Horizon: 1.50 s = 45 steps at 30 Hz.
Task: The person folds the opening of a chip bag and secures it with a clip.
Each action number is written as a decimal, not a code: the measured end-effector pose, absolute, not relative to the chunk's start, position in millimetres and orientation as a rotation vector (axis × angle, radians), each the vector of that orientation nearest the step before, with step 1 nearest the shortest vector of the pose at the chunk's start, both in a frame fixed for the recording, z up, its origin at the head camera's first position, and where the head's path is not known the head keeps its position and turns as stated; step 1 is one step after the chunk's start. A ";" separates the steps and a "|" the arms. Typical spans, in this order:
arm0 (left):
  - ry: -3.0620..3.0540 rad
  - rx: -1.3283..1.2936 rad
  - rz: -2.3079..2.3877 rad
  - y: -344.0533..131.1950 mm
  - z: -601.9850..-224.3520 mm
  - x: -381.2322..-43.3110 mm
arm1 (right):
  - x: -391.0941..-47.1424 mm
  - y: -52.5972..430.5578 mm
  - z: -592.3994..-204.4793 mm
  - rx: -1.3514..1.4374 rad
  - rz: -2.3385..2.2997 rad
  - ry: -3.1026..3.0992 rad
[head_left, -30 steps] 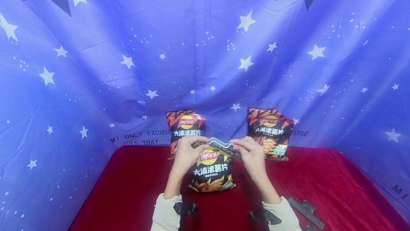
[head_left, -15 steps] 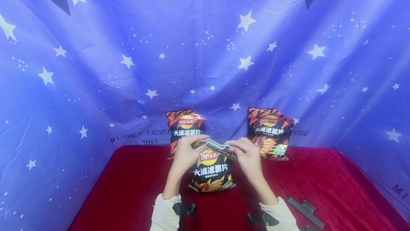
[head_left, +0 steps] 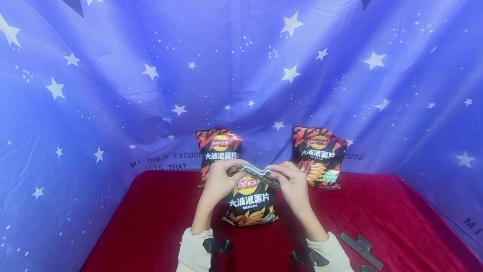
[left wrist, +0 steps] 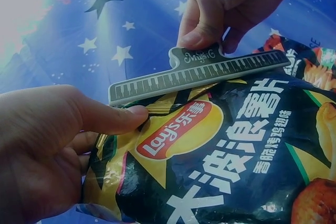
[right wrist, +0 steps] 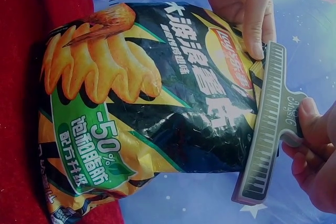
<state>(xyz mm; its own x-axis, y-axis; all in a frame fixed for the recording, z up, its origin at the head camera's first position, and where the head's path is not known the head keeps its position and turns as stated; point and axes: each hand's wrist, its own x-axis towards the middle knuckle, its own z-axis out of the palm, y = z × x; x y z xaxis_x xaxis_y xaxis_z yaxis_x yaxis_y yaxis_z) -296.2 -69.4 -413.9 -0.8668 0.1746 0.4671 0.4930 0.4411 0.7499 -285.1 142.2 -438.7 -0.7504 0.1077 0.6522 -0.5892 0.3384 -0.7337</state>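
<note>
A black and yellow chip bag (head_left: pixel 249 205) stands upright between my hands over the red cloth. With thumb and fingers, my left hand (head_left: pixel 220 180) pinches its top corner, the thumb lying on the front as the left wrist view shows. My right hand (head_left: pixel 292 182) squeezes the tab of a long clip (left wrist: pixel 199 72) printed with piano keys and the word "Music". The clip (right wrist: pixel 262 129) lies along the bag's top edge, one end close to my left thumb. The far fingers of both hands are partly hidden behind the bag and clip.
Two red and black chip bags, a left one (head_left: pixel 219 144) and a right one (head_left: pixel 320 159), stand at the back against the starry blue curtain (head_left: pixel 241 75). Dark clips (head_left: pixel 361 249) lie on the red cloth (head_left: pixel 400 213) at the front right.
My right hand and the clip have shifted slightly to the left along the bag's top since a second ago, then stayed put. The left hand keeps its hold on the corner.
</note>
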 end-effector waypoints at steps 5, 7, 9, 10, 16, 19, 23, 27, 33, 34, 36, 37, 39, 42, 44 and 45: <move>-2.368 -0.586 -1.419 -69.5 -414.0 -296.6 | -284.8 141.7 -438.3 0.412 1.482 -1.992; -2.366 -0.592 -1.422 -69.6 -413.9 -296.6 | -284.9 141.3 -438.3 0.405 1.484 -2.002; -2.364 -0.594 -1.423 -69.6 -413.7 -296.5 | -285.2 141.1 -438.5 0.400 1.476 -2.015; -2.365 -0.595 -1.424 -69.7 -413.5 -296.3 | -285.1 140.9 -438.3 0.400 1.470 -2.020; -2.372 -0.582 -1.432 -70.0 -413.1 -295.7 | -284.5 141.4 -436.9 0.399 1.421 -2.068; -2.369 -0.581 -1.433 -70.1 -413.2 -296.0 | -284.3 142.0 -436.0 0.406 1.383 -2.092; -2.369 -0.582 -1.422 -70.3 -414.0 -296.5 | -283.6 142.8 -435.1 0.422 1.356 -2.109; -2.365 -0.583 -1.408 -70.4 -414.5 -296.7 | -283.3 143.5 -434.6 0.440 1.334 -2.122; -2.355 -0.587 -1.412 -70.1 -414.4 -296.5 | -283.5 145.6 -434.9 0.467 1.311 -2.142; -2.355 -0.587 -1.413 -70.1 -414.3 -296.3 | -283.2 145.9 -434.6 0.473 1.311 -2.141; -2.356 -0.586 -1.407 -70.1 -414.3 -296.2 | -283.0 146.8 -434.4 0.483 1.315 -2.143; -2.359 -0.584 -1.403 -70.1 -414.4 -296.1 | -283.0 147.3 -434.5 0.489 1.315 -2.143; -2.363 -0.582 -1.398 -70.1 -414.2 -295.8 | -282.8 148.0 -434.1 0.503 1.322 -2.143; -2.365 -0.582 -1.398 -70.3 -414.0 -295.6 | -283.5 150.1 -434.6 0.511 1.336 -2.163; -2.362 -0.586 -1.402 -70.3 -413.6 -295.4 | -283.6 151.3 -434.0 0.518 1.342 -2.181; -2.361 -0.588 -1.406 -70.4 -413.5 -295.4 | -283.8 152.1 -433.7 0.520 1.343 -2.191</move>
